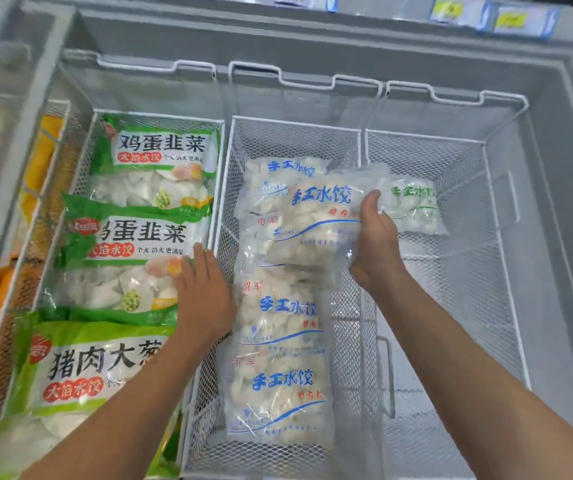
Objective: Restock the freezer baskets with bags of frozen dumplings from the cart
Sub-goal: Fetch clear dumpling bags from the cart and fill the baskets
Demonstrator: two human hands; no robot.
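Observation:
My right hand [375, 244] grips the right edge of a clear dumpling bag with blue lettering [316, 226], held over the middle white wire basket [295, 124]. Several similar blue-lettered bags [278, 375] lie stacked in that basket. My left hand [202, 292] rests with flat fingers on a green dumpling bag [129, 258] in the left basket [160, 114], at the divider between the two baskets. A third green bag [91, 368] lies nearest me.
The right basket [451, 154] holds one clear bag with green lettering [413, 206] at its far end; the rest of its mesh floor is bare. Grey freezer walls [312, 39] surround the baskets. Orange packages [42, 157] sit in a compartment at far left.

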